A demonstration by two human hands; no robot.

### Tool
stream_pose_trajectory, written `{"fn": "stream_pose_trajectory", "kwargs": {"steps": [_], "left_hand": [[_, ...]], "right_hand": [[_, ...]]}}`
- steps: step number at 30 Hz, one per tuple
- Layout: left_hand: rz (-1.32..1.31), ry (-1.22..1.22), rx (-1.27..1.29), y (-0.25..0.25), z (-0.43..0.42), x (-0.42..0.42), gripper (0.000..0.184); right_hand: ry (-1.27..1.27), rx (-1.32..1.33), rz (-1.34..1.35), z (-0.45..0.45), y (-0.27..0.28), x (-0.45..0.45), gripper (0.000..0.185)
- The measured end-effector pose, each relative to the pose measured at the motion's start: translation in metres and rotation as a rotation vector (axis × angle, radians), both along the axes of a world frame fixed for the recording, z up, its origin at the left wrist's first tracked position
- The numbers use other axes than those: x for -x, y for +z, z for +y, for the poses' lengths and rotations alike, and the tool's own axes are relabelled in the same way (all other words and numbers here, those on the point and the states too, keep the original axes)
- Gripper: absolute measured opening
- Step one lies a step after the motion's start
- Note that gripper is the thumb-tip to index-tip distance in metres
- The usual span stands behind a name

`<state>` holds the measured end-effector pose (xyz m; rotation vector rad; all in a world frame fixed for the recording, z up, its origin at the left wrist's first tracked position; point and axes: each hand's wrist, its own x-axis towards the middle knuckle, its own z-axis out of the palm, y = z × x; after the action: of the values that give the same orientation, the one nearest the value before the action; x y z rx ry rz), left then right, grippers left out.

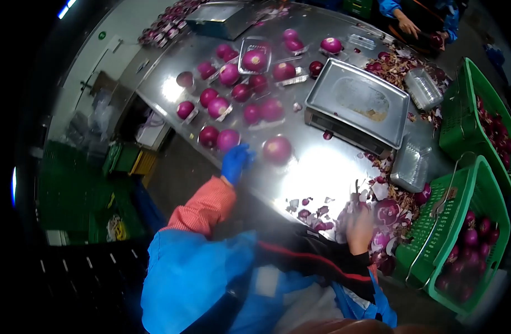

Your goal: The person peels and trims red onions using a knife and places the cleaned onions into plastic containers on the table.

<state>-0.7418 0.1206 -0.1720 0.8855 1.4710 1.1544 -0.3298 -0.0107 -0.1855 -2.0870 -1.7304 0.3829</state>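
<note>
My left hand [236,162], in a blue glove, is at the table's front edge with its fingers apart, beside a peeled purple onion [228,140]. Whether it touches that onion is not clear. A larger peeled onion [277,150] lies just to its right, blurred. My right hand [359,228], bare and smeared by motion, is over the onion skins [380,191] near the front edge. A thin dark thing [356,186] sticks up beside its fingers; whether I hold it is unclear. Purple onions [387,212] lie right of that hand.
Several peeled onions, some on clear trays [255,55], cover the table's left half. A scale with a metal tray [358,94] stands at centre right. Clear plastic trays [412,167] are stacked beside it. Green onion crates [442,209] line the right. Another person's hand [407,25] shows at the back.
</note>
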Motion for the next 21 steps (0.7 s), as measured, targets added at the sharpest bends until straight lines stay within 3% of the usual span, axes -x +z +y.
{"fn": "stream_pose_trajectory", "kwargs": {"steps": [4, 8, 11, 14, 16, 21], "left_hand": [[0.002, 0.054, 0.103, -0.015, -0.073, -0.008, 0.032], [0.148, -0.014, -0.068, -0.019, -0.079, 0.023, 0.032], [0.434, 0.021, -0.254, -0.023, -0.055, 0.065, 0.048], [1.094, -0.177, -0.385, 0.017, -0.023, 0.094, 0.075], [1.320, -0.331, -0.369, 0.036, -0.002, 0.110, 0.087], [1.614, -0.597, -0.305, 0.017, 0.040, 0.148, 0.096]], "right_hand": [[0.104, 0.054, -0.064, -0.002, 0.005, -0.004, 0.041], [0.142, 0.045, -0.168, 0.005, 0.029, 0.010, 0.047], [0.174, -0.100, -0.158, 0.020, 0.047, 0.028, 0.058], [0.186, -0.089, -0.056, 0.051, 0.067, 0.065, 0.068], [0.230, -0.155, -0.031, 0.074, 0.066, 0.095, 0.075], [0.359, -0.306, 0.018, 0.159, 0.064, 0.187, 0.084]]}}
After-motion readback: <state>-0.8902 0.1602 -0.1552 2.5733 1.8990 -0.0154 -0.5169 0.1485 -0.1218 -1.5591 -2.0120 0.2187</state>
